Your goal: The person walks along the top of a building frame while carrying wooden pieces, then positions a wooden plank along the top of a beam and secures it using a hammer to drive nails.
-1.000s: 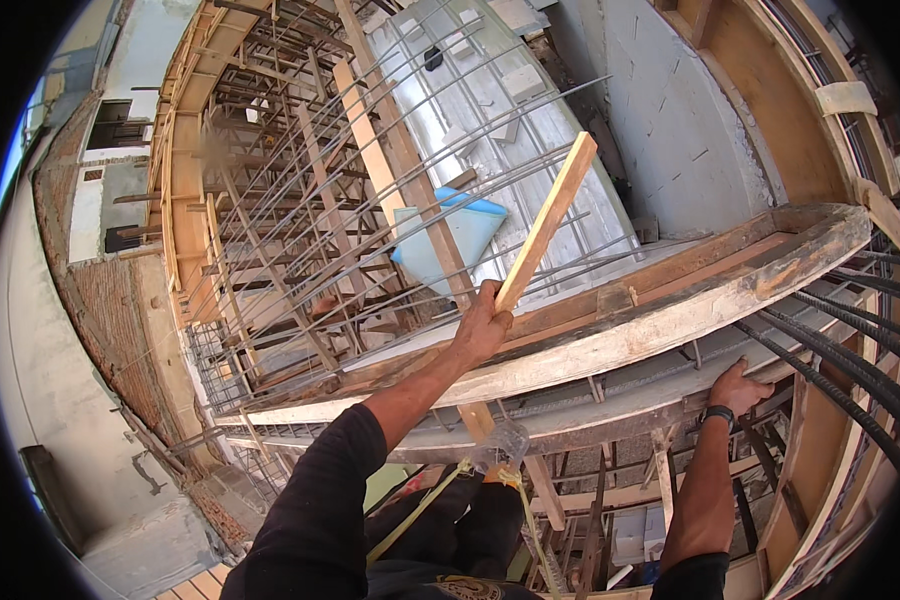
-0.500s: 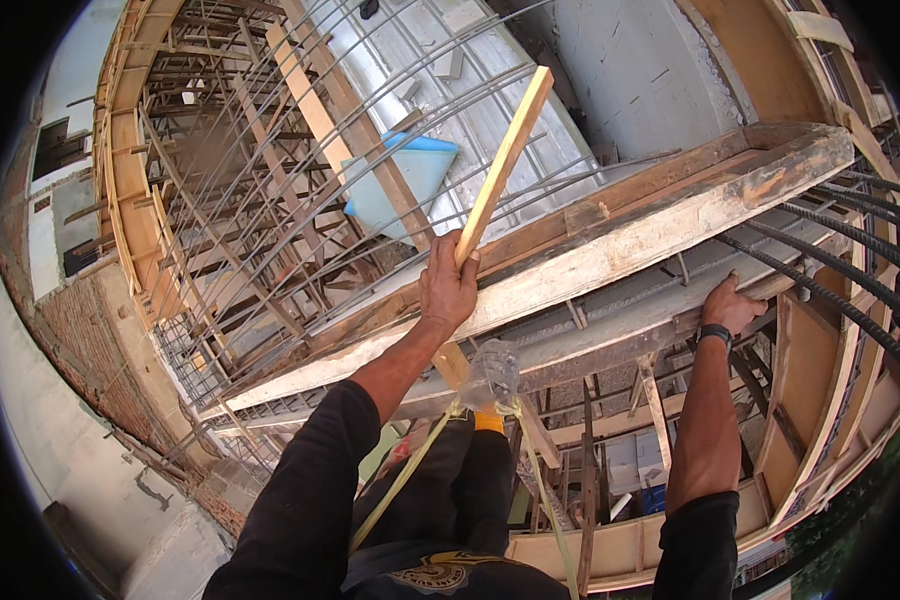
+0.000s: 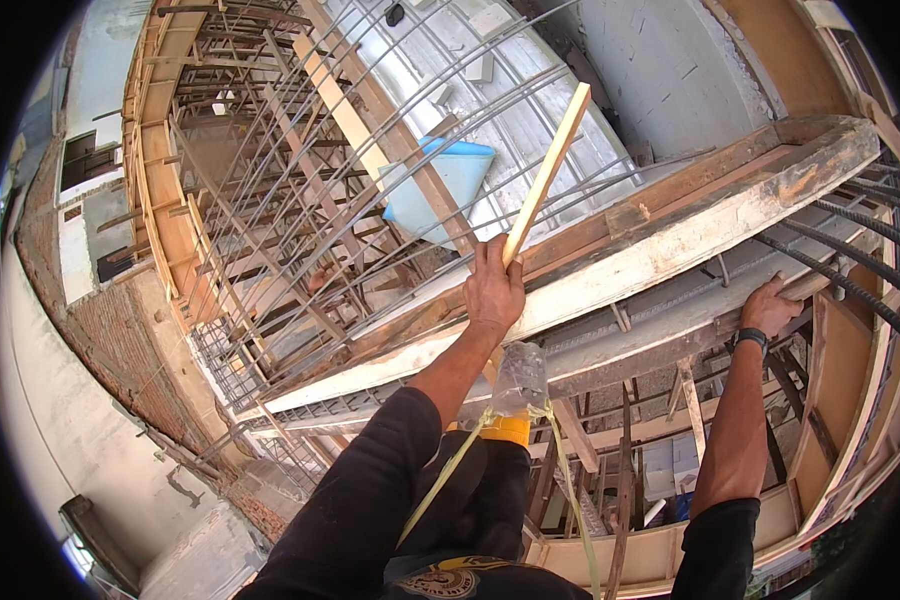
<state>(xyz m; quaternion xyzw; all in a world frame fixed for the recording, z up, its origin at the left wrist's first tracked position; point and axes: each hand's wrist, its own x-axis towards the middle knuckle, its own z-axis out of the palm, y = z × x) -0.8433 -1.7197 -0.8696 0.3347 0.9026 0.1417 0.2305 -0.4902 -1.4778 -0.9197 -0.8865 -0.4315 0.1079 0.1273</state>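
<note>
My left hand (image 3: 494, 291) is closed round a pale wooden batten (image 3: 548, 165) that stands slanted across the long, whitened timber formwork beam (image 3: 660, 240); its fingers are at the beam's upper edge. My right hand (image 3: 765, 308), a dark band on its wrist, has its fingers bent over the lower grey board (image 3: 650, 350), beside dark ribbed rebars (image 3: 825, 270). A clouded plastic container (image 3: 518, 378) on yellow cords hangs between my arms, with a yellow thing (image 3: 505, 428) behind it at my waist.
Beyond the beam lie grids of thin bars over timber props, a light-blue sheet (image 3: 440, 185) and a metal deck (image 3: 560, 130) with white blocks. Curved plywood forms (image 3: 158, 210) run at left and lower right. A drop with a brick wall (image 3: 130, 350) is at the left.
The whole scene sits higher in the picture than a second ago, as the view has shifted. Both hands keep their grips; the batten stays slanted in my left hand.
</note>
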